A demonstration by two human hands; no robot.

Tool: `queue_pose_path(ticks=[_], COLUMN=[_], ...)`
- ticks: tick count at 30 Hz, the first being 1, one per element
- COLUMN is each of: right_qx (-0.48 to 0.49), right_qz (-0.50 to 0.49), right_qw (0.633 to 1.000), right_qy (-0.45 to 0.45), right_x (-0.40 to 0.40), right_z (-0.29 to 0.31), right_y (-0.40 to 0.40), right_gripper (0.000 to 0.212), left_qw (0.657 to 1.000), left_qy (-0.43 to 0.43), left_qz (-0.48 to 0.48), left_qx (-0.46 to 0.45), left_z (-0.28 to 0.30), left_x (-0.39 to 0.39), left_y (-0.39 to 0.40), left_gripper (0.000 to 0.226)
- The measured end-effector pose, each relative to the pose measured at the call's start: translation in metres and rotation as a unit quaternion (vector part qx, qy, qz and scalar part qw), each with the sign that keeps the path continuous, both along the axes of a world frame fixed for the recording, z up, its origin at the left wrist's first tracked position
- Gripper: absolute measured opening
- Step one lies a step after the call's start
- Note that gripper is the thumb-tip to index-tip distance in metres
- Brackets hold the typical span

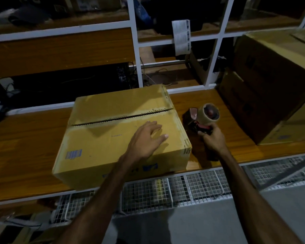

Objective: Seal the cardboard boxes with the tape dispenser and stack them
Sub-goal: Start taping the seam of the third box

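Note:
A closed yellow-brown cardboard box (99,138) lies on the wooden shelf, its two top flaps meeting at an untaped middle seam (123,117). My left hand (146,138) rests flat on the near flap with straight fingers. Just right of the box, my right hand (213,138) grips the handle of a red tape dispenser (203,117) that carries a roll of brown tape. The dispenser stands beside the box's right edge, apart from the seam.
The wooden shelf (25,155) has bare surface to the left of the box. Large cardboard boxes (271,81) are stacked at the right. White rack posts (136,50) and a hanging paper label (181,36) stand behind. Wire mesh (183,191) runs below the front edge.

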State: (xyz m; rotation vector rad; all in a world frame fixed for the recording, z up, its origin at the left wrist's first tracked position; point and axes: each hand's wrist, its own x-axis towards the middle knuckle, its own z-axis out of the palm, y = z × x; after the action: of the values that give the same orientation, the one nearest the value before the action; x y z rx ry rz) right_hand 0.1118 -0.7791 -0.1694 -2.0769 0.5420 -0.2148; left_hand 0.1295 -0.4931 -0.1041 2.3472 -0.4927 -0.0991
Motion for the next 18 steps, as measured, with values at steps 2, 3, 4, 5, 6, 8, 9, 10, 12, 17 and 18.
queue_pose_path(ticks=[2,3,4,5,6,8,9,10,12,17,18], right_qx=[-0.034,-0.057,-0.081,-0.100,-0.112,-0.116,-0.116,-0.120,-0.127,-0.145,-0.143], right_qz=[-0.015,-0.021,-0.026,-0.028,-0.029,-0.027,-0.029,-0.031,-0.027,-0.019,-0.017], right_qw=[0.998,0.994,0.989,0.984,0.978,0.969,0.966,0.963,0.958,0.953,0.954], right_qy=[-0.059,-0.090,-0.117,-0.146,-0.174,-0.216,-0.228,-0.238,-0.254,-0.264,-0.264], right_x=[-0.003,-0.005,-0.008,-0.010,-0.013,-0.016,-0.017,-0.017,-0.016,-0.015,-0.013], right_z=[0.019,0.030,0.041,0.052,0.063,0.081,0.088,0.094,0.104,0.113,0.113], right_y=[0.009,0.014,0.019,0.027,0.035,0.054,0.063,0.073,0.094,0.138,0.145], right_gripper=[0.045,0.043,0.041,0.040,0.038,0.035,0.033,0.032,0.032,0.028,0.028], left_qw=[0.996,0.991,0.985,0.977,0.967,0.936,0.913,0.888,0.853,0.811,0.809], left_qy=[0.022,0.032,0.042,0.057,0.076,0.142,0.185,0.224,0.278,0.338,0.340], left_qz=[0.004,0.012,0.023,0.031,0.039,0.060,0.071,0.074,0.068,0.061,0.055], left_qx=[-0.092,-0.127,-0.164,-0.202,-0.240,-0.316,-0.358,-0.394,-0.437,-0.473,-0.476], left_z=[0.004,0.006,0.007,0.009,0.012,0.021,0.027,0.033,0.044,0.065,0.067], left_x=[0.004,0.007,0.012,0.015,0.019,0.024,0.023,0.024,0.024,0.027,0.027], left_y=[-0.006,-0.009,-0.012,-0.014,-0.017,-0.018,-0.020,-0.020,-0.017,0.005,0.010], left_gripper=[0.050,0.045,0.039,0.036,0.042,0.057,0.058,0.057,0.064,0.069,0.067])
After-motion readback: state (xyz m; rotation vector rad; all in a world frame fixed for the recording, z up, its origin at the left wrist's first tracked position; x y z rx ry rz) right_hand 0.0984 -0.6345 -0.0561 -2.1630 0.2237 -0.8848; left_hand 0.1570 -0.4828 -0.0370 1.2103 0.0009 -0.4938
